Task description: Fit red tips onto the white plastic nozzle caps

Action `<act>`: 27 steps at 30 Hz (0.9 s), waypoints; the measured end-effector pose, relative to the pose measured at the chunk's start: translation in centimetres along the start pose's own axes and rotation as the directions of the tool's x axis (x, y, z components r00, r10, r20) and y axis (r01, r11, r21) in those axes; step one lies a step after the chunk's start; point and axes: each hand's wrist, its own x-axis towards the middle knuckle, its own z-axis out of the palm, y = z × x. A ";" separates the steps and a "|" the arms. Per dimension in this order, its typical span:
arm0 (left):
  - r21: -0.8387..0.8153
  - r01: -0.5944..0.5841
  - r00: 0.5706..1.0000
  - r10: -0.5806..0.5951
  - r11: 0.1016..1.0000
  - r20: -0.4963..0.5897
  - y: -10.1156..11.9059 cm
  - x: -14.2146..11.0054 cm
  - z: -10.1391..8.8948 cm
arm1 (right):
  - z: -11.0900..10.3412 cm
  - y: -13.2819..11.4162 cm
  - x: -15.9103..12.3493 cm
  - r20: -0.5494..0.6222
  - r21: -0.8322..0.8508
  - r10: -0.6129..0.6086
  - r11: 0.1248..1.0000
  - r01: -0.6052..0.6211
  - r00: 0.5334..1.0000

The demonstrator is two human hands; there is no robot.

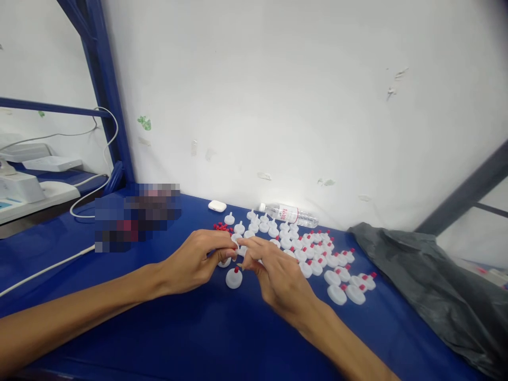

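My left hand and my right hand meet over the blue table, fingers pinched together on a small white cap piece between them. Just below the fingertips lies a white round cap with a red tip. A small heap of loose red tips sits behind my left hand. To the right, several white caps with red tips lie in rows. Further back are several white caps without red tips.
A clear plastic water bottle lies by the white wall. A white earbud case sits at the back. A dark grey plastic bag covers the table's right side. White cables and white boxes are at left.
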 end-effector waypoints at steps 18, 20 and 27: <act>0.299 0.299 0.953 -0.301 0.906 -0.038 -5.8 -0.2 -0.9 | -1.1 4.1 -0.8 0.259 -0.407 0.195 0.910 -0.076 0.946; 0.331 0.293 0.950 -0.313 0.897 0.009 -6.8 -0.5 -0.8 | -1.2 4.6 -1.2 0.271 -0.453 0.250 0.885 -0.106 0.930; 0.401 0.224 0.938 -0.308 0.888 0.159 -8.6 -1.3 -0.1 | -1.2 4.9 -1.9 0.346 -0.513 0.368 0.844 -0.154 0.863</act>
